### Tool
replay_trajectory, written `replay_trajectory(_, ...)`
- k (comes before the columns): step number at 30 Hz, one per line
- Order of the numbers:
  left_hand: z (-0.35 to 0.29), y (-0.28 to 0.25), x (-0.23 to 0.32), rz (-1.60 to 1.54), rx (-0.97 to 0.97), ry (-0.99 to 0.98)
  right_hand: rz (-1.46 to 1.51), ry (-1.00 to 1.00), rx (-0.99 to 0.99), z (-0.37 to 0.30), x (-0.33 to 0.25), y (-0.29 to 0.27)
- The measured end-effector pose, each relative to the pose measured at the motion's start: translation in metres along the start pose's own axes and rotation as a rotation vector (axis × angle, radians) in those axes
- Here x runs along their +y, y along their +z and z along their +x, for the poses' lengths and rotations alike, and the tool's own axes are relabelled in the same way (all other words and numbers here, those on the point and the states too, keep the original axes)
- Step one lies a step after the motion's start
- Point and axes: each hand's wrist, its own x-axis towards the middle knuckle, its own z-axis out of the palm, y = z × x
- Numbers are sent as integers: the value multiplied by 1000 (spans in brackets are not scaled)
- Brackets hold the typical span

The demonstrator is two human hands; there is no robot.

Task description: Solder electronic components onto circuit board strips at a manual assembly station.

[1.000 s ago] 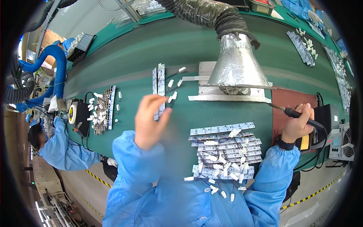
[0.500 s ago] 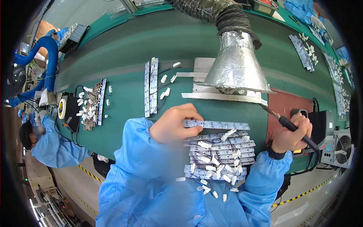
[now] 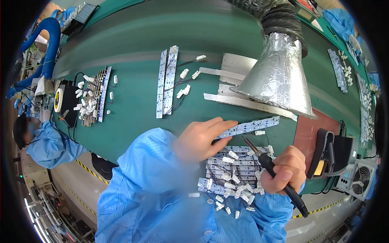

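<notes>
Between the fingers and thumb of my left hand (image 3: 202, 137) is the left end of a narrow circuit board strip (image 3: 255, 126), tilted with its right end up. My right hand (image 3: 287, 170) is wrapped round the black handle of a soldering iron (image 3: 265, 162). The iron's tip points up and left, just below the held strip; whether they touch I cannot tell. A white connector (image 3: 259, 133) shows beside the strip's lower edge. Under both hands lies a stack of similar strips (image 3: 214, 185) with black wires and several white connectors (image 3: 243, 190).
A foil-covered fume hood (image 3: 279, 77) on a dark hose overhangs white plates (image 3: 251, 106). Two strips (image 3: 167, 83) lie at the left, more strips (image 3: 97, 97) beyond. A soldering iron stand (image 3: 322, 154) and a fan unit (image 3: 358, 174) are at right. Co-workers in blue sit left and far right.
My right hand has brought the soldering iron from the right in to the held strip. My left hand has tilted the strip, raising its right end. The whole view has shifted and turned a little.
</notes>
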Motion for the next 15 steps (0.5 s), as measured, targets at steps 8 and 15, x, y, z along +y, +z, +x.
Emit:
replay_trajectory(8,2,1,-1,-1,17,82,7,-14,-104,-1,4,4)
replay_trajectory(15,0,1,-2,9,11,87,57,-25,-44,-1,7,10)
